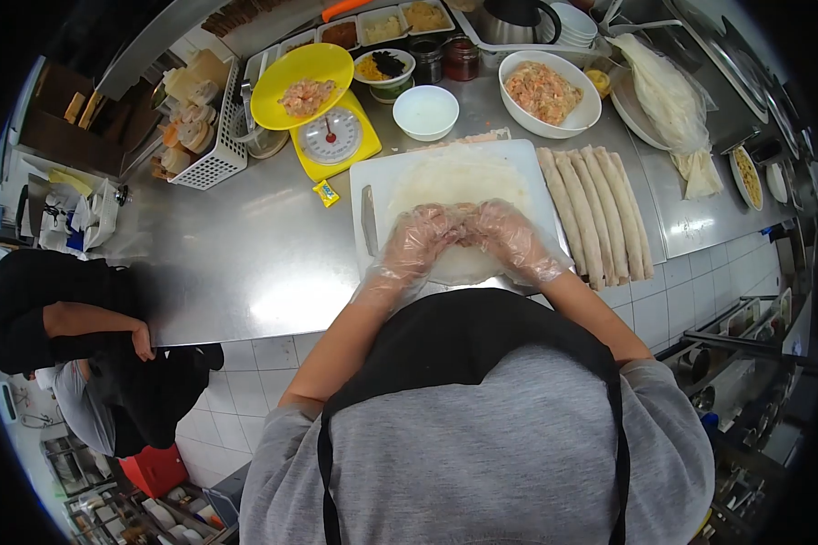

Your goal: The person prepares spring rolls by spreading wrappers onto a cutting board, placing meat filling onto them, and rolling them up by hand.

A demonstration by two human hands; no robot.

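Note:
Both hands wear clear plastic gloves and meet over a white cutting board (369,182). On the board lies a pale, thin wrapper sheet (459,177). My left hand (420,238) and my right hand (511,238) have curled fingers, closed on a pinkish filling (464,225) between them, partly hidden by the gloves. Right beside the board, several long pale rolls (595,213) lie side by side. A white bowl (543,94) of pinkish-orange filling stands behind them. More filling rests in the yellow pan (273,91) of a scale (330,136).
A small white bowl (426,113) stands behind the board. A yellow packet (326,193) lies near the scale. Farther left is a white basket (211,154) of bottles. At the counter's left end a person (109,336) in black is bent over. A plastic bag (663,91) lies at right.

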